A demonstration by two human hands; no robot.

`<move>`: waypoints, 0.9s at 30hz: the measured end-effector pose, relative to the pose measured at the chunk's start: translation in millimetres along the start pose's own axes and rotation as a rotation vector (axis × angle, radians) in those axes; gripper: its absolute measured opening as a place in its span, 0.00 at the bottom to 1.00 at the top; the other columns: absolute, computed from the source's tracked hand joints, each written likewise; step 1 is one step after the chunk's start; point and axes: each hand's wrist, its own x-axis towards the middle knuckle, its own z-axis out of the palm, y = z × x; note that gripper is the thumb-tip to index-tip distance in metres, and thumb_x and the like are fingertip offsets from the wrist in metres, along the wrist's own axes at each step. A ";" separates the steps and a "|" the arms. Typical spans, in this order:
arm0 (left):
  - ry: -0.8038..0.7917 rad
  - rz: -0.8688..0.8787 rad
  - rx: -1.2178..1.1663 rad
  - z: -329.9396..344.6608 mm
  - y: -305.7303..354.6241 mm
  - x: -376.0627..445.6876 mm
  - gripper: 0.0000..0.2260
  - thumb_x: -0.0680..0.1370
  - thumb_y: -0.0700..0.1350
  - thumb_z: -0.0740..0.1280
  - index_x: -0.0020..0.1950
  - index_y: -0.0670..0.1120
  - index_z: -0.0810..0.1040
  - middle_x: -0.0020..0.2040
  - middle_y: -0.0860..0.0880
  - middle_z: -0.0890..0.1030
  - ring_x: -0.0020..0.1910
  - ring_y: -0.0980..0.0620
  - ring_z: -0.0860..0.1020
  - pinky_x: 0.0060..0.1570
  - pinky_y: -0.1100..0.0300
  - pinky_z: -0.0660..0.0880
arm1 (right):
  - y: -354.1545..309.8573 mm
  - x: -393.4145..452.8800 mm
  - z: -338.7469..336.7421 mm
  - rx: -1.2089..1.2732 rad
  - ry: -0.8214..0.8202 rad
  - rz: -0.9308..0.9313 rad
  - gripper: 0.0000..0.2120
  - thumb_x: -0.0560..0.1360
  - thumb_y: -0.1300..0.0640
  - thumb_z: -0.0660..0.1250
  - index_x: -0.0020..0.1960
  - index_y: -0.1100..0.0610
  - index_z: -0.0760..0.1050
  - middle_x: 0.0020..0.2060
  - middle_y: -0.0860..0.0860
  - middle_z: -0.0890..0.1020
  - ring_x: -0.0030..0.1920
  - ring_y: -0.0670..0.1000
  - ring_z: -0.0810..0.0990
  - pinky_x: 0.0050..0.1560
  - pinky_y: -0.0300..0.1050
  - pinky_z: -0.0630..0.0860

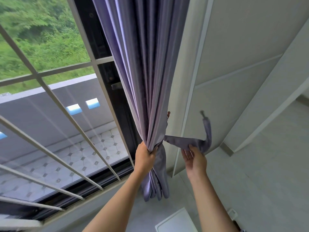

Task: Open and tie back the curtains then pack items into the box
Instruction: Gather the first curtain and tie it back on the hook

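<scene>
A purple curtain [147,72] is hanging in gathered folds at the right edge of the window [50,114], bunched against the white wall [234,47]. The person's left hand [145,157] is gripping the bunched curtain low down, its fingers curled tight around the folds, and the loose hem is spilling below the grip toward the floor [267,173]. The right hand [194,159] is holding the matching purple tie-back strap [187,142] just right of the curtain, its fingers together and pinching the strap from underneath. The strap is running from the gathered curtain rightward to that hand, then bending upward to a small wall hook [202,113], where its far end is hanging. Pale window bars [55,97] are crossing the glass on the left, with a tiled balcony and green trees beyond. A white flat object [175,221] is lying on the floor at the near edge, between the two forearms.
</scene>
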 end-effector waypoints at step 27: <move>-0.177 -0.229 0.040 -8.9 9.4 13.9 0.15 0.74 0.39 0.69 0.59 0.40 0.73 0.50 0.48 0.74 0.49 0.48 0.73 0.47 0.57 0.71 | -28.1 16.9 67.4 -1.655 -0.731 -0.314 0.13 0.76 0.49 0.66 0.61 0.43 0.74 0.54 0.44 0.81 0.54 0.45 0.79 0.56 0.43 0.75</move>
